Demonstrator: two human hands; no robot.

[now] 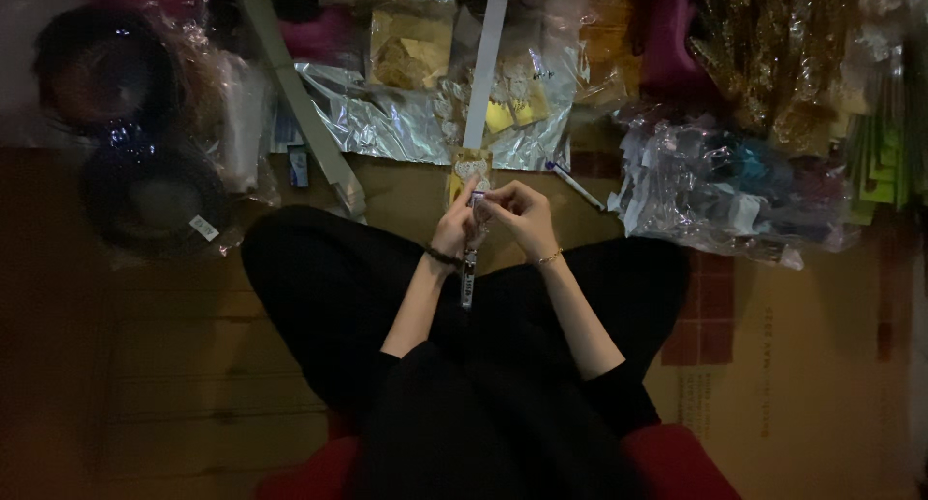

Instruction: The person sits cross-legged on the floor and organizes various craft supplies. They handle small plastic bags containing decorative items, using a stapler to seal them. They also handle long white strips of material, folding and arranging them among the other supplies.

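Observation:
I sit cross-legged in black clothes on a cardboard-covered floor. My left hand (454,227) and my right hand (515,215) meet above my lap, both pinching a narrow strip-like item (470,273) that hangs down between my knees. Its upper end is hidden in my fingers. A dark band circles my left wrist, a thin bracelet my right. Just beyond my fingers lies a small yellow-and-white packet (470,164) at the foot of a long white strip (485,65).
Crinkled clear plastic bags (387,123) with yellow pieces lie ahead. A pen (577,185) lies right of the packet. A heap of bagged colourful items (725,186) sits at right, dark round bagged objects (145,186) at left, a long grey-green strip (300,104) between.

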